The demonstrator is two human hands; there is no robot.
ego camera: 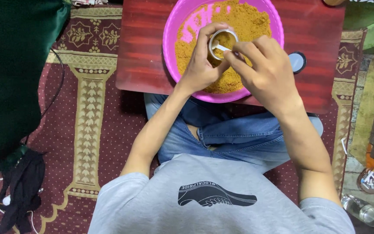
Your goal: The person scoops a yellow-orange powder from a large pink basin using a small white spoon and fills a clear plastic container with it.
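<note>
Over the pink plastic basin, just above its heap of orange-brown crumbs, the left hand curls its fingers around a small round metal cup, mouth tipped toward the camera. The right hand pinches a white spoon, its long axis running across the cup's mouth, bowl end pointing left. The basin sits on a red wooden board.

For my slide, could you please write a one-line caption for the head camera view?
Seated person's left hand holds a small round cup over a pink bowl of orange-brown crumbs while the right hand spoons into it.
</note>
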